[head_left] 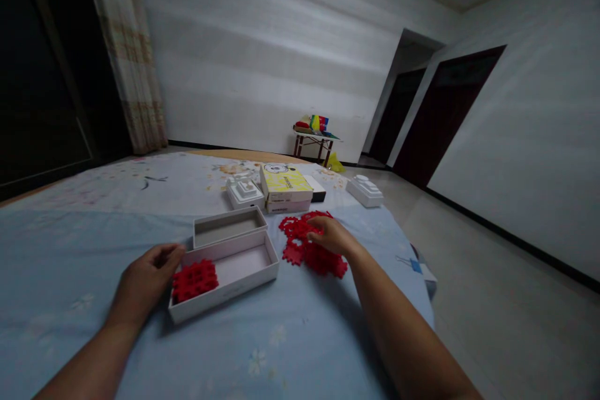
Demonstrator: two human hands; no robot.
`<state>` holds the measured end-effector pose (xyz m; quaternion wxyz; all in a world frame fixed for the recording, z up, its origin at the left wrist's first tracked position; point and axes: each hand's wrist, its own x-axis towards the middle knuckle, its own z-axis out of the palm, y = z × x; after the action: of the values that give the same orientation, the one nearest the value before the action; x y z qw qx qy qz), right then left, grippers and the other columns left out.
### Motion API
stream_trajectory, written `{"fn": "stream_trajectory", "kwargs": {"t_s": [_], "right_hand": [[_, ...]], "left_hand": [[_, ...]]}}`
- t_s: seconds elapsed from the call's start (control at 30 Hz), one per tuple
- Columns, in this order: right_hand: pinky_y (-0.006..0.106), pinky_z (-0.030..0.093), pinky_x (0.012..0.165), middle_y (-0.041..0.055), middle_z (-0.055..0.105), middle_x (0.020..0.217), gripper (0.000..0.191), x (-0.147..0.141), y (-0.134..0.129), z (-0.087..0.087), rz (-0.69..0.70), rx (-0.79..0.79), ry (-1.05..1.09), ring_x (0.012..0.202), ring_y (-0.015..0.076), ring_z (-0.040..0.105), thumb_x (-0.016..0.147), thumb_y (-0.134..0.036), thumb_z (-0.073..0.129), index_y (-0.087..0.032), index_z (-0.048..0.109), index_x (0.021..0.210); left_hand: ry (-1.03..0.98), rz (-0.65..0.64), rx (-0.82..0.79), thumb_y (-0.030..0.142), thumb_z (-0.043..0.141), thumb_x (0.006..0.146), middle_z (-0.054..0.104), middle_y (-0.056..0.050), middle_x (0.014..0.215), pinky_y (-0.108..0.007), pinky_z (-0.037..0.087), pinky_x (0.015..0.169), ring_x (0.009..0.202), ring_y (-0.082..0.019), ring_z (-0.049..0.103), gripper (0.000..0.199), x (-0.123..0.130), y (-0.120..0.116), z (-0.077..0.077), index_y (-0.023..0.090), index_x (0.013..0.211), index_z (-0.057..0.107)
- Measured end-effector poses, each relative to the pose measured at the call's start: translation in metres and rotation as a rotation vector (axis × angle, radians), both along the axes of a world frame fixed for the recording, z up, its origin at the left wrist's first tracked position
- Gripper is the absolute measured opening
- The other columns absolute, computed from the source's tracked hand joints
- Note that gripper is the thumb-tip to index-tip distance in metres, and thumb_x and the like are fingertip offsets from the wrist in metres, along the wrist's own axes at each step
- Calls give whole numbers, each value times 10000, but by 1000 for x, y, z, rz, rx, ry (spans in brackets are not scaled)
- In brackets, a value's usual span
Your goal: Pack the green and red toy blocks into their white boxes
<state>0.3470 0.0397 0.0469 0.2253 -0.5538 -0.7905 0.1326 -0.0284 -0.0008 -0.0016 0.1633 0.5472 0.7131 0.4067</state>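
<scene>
A long white box (246, 262) lies open on the blue cloth, with a block of red toothed pieces (194, 280) in its left end. My left hand (150, 278) rests at the box's left rim, fingers curled; whether they grip anything I cannot make out. To the right of the box is a loose pile of red gear-shaped pieces (323, 259). My right hand (330, 234) is over the upper part of this pile, its thumb and fingers bent around a red piece. Behind the long box sits a second open white tray or lid (229, 229).
Further back stand a yellow-and-white box (285, 181) on another box, a white container (244, 191) and a dark-sided box (317, 190). White stacked lids (365, 190) sit near the table's right edge, with a blue clip (415, 265) nearer me.
</scene>
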Motion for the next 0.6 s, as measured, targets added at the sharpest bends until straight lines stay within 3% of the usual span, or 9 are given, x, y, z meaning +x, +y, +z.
{"fn": "stream_trajectory", "kwargs": {"t_s": [0.13, 0.23, 0.3, 0.4, 0.6], "right_hand": [[415, 346, 1007, 106, 577, 1236, 412, 14, 5, -19, -159, 30, -89, 1187, 264, 478, 790, -318, 572, -180, 588, 1177], [445, 327, 1015, 132, 517, 1307, 488, 17, 14, -32, -197, 19, -85, 1235, 279, 428, 803, -343, 561, -159, 526, 1254], [439, 316, 1022, 157, 498, 1323, 504, 17, 18, -38, -164, 15, -78, 1243, 281, 423, 806, -340, 563, -127, 519, 1261], [399, 320, 1022, 132, 536, 1288, 378, 15, 21, -42, -78, 25, -84, 1223, 260, 447, 797, -299, 576, -145, 618, 1140], [334, 412, 927, 73, 659, 1094, 211, 12, 17, -33, 199, 12, -50, 1055, 218, 571, 782, -256, 588, -194, 709, 943]], "left_hand": [[55, 13, -41, 573, 443, 713, 699, -86, 939, -291, 476, 750, 863, -230, 633, 500, -2, 1, -1, 173, 942, 636], [102, 10, -60, 575, 431, 720, 698, -84, 965, -299, 472, 759, 890, -239, 630, 498, -5, 4, -3, 182, 949, 635], [123, 8, -71, 577, 424, 724, 699, -83, 966, -307, 471, 763, 894, -244, 631, 498, -7, 5, -4, 187, 951, 634], [118, 7, -79, 580, 417, 725, 700, -80, 954, -308, 471, 764, 881, -242, 633, 498, -9, 6, -6, 189, 949, 631], [116, 29, -79, 574, 414, 724, 690, -89, 984, -323, 468, 802, 907, -249, 627, 495, -12, 7, -6, 185, 943, 628]]}}
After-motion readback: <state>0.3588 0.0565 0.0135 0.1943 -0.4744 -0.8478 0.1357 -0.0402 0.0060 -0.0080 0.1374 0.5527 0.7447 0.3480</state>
